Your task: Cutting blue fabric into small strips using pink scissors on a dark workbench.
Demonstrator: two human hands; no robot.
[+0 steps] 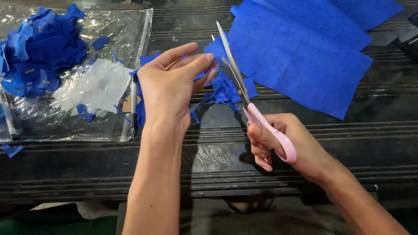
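Observation:
My right hand (283, 146) grips pink-handled scissors (244, 93), blades pointing up and away, slightly parted. My left hand (172, 85) pinches a small blue piece of material (201, 75) at the fingertips, right beside the blades. Just beyond the scissors lies a heap of blue scraps (224, 91). A large blue sheet (300, 56) marked with drawn outlines lies at the upper right, its near corner close to the blade tips.
A clear plastic bag (109, 30) at the left carries a pile of cut blue pieces (41, 50) and white sheets (98, 85). A dark pen (134, 104) lies by the bag's edge. The surface is dark slatted wood (217, 161). A stray blue scrap (11, 150) sits at the far left.

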